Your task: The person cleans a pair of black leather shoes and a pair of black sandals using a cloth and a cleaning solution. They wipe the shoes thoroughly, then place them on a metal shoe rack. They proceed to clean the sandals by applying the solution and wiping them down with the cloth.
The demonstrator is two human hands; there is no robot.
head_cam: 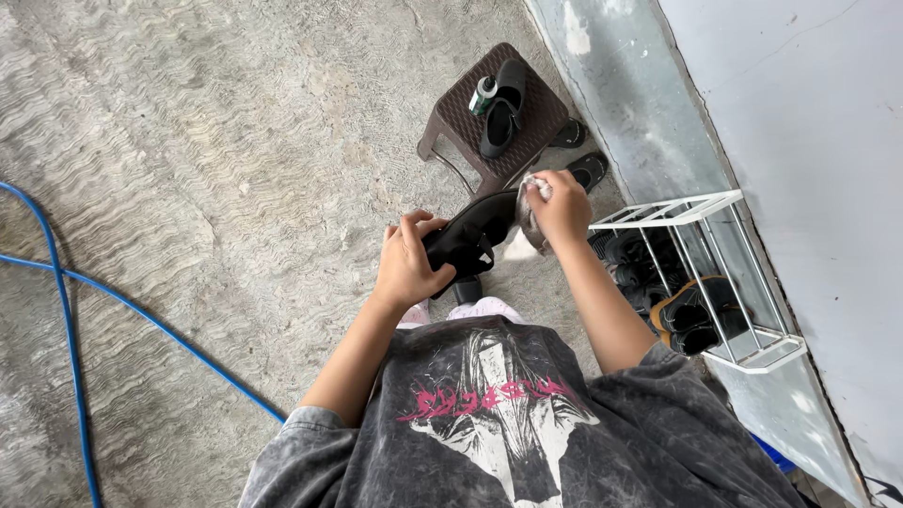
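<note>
A black sandal [470, 237] is held up in front of the chest, above the concrete floor [235, 141]. The left hand [409, 263] is clamped round its heel end, and the right hand [562, 209] is closed on a small pale cloth [532, 193] pressed against the toe end.

For a decent wipe, the sandal should probably be kept pinned firmly by the left hand so it isn't twisted away, and the cloth worked in short strokes along the edge and under the straps, where grime tends to be missed. A fresh bit of cloth is best turned out once one patch looks dirty.

Counts, as far as can be seen: one sandal in the hands, one more black sandal [501, 111] lying on the brown plastic stool [541, 118], and one small green-and-white bottle [483, 94] right beside it. Two dark shoes [588, 169] are parked on the floor between stool and wall. One white wire shoe rack [743, 353] stands by the wall with several dark pairs in it; the exact number can't be told. One blue hose [66, 310] is looped across the floor.
</note>
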